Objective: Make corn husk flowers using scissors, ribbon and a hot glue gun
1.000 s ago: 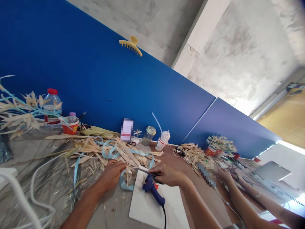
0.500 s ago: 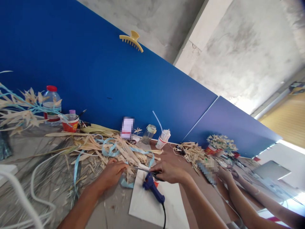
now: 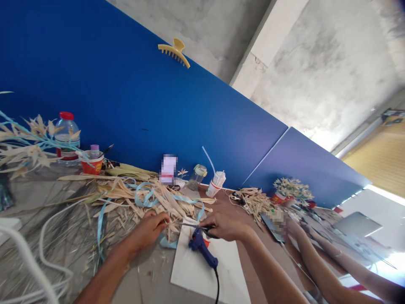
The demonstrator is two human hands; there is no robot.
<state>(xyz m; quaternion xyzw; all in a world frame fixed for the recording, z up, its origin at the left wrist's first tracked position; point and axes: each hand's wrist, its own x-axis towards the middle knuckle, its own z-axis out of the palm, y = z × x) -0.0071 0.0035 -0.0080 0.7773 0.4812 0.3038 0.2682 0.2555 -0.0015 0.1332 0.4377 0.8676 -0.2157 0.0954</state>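
My left hand rests on a heap of dried straw-coloured leaf strips, its fingers pinched on a strip at the heap's near edge. My right hand is closed round the handles of scissors, whose blades point left toward my left fingers. A blue glue gun lies just under my right hand on a white sheet, its black cord running toward me. Light blue ribbon loops through the leaf strips.
A blue partition backs the table, with a yellow hair claw on its top edge. A water bottle, an orange cup, a jar and a paper cup stand along it. Another person's arms work at the right.
The view has shifted slightly. My left hand has edged right toward the scissor tips and pinched tighter; my right hand stays closed on the scissors.
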